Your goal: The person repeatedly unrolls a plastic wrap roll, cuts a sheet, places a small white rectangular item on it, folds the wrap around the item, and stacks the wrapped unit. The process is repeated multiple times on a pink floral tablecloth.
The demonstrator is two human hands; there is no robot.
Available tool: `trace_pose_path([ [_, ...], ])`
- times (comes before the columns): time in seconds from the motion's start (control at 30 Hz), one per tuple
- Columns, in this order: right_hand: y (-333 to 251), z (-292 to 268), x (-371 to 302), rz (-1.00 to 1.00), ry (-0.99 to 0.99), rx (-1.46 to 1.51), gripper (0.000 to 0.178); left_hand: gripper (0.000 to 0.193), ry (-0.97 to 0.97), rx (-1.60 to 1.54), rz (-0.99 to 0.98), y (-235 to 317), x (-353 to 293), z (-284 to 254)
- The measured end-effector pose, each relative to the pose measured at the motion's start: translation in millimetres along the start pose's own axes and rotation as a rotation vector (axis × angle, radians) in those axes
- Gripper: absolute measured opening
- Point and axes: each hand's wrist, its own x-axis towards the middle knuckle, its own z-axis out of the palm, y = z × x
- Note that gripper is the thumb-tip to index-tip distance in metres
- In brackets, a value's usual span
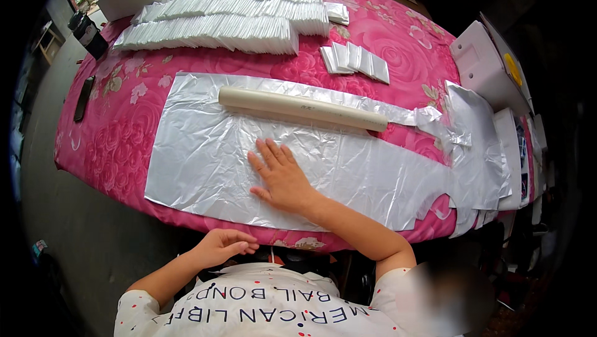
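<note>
A thin, shiny white plastic sheet (193, 150) lies spread over the table, creased, with a curved cut-out at its right end; it looks like a bag or an apron. My right hand (280, 175) rests flat on its middle, fingers stretched out and holding nothing. A long beige tube (298, 108) lies across the sheet's far part, beyond my right hand. Just off the table's near edge, my left hand (227, 245) hangs loosely curled, thumb apart from the fingers, with nothing visible in it.
Long rows of folded white plastic packets (211, 33) stand at the far left. Several more packets (356, 61) lie fanned beyond the tube. More plastic sheets (476, 150) are heaped at the right, beside white boxes (488, 63). A phone (84, 98) and a dark bottle (88, 35) are at the left.
</note>
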Motion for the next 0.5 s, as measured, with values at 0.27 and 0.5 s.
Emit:
trace_pose_path([
  [0.27, -102.0, 38.9, -27.3, -0.090, -0.269, 0.437, 0.059, 0.025, 0.380, -0.254, -0.174, -36.3, -33.5, 2.6],
  [0.5, -52.9, -2.9, -23.0, -0.348, -0.370, 0.171, 0.018, 0.015, 0.379, 0.577, 0.083, 31.1, -31.2, 11.9],
])
